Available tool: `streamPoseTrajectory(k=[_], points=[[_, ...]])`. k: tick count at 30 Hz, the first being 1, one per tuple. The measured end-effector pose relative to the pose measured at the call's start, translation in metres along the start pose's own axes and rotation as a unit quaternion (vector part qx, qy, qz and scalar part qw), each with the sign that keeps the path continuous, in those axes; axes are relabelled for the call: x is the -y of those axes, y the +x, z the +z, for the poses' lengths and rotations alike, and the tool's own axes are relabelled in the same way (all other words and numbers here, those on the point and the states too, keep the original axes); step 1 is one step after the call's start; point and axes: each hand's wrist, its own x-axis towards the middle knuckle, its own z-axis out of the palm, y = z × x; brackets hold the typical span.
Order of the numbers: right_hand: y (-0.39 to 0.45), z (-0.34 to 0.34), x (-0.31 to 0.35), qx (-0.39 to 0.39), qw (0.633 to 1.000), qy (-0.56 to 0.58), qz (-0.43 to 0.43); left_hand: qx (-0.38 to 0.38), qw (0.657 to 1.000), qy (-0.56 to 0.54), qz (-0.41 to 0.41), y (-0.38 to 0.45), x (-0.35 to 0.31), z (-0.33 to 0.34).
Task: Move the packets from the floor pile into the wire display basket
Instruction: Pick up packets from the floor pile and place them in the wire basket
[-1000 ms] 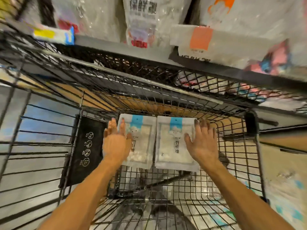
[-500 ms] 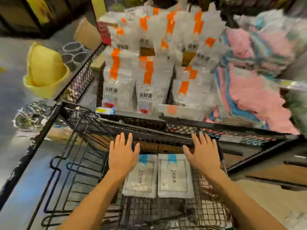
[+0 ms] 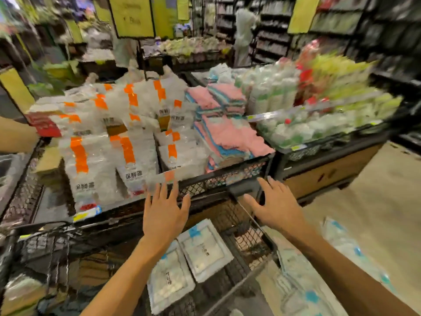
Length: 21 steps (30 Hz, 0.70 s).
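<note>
Two flat white packets with blue tops lie side by side in the black wire basket (image 3: 255, 242): one packet (image 3: 169, 281) nearer me, the other packet (image 3: 205, 249) beside it. My left hand (image 3: 165, 215) hovers above them with fingers spread, holding nothing. My right hand (image 3: 276, 208) is also spread and empty, over the basket's far right corner. More blue-topped packets (image 3: 341, 245) lie blurred on the floor at the lower right.
Behind the basket a black mesh display bin (image 3: 227, 176) holds white bags with orange labels (image 3: 100, 160) and a stack of pink and blue cloths (image 3: 225, 131). To the right stands a second bin of green and white goods (image 3: 319, 115). Beige floor (image 3: 376, 190) lies right.
Both hands have lifted off the two packets and now hover open above them. The view has tilted up and swung, showing the display bins and the floor pile.
</note>
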Motion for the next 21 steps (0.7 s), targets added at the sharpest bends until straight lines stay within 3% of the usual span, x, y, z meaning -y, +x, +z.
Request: streamPoseTrajectory(k=[11, 21], points=[[-0.189, -0.066, -0.162, -0.105, 0.969, -0.013, 0.225, 0.059, 0.962, -0.029, 0.267, -0.062, -0.191, 0.029], [-0.283, -0.080, -0.318, -0.128, 0.925, 0.019, 0.356, 0.078, 0.927, -0.016, 0.367, -0.119, -0.359, 0.077]])
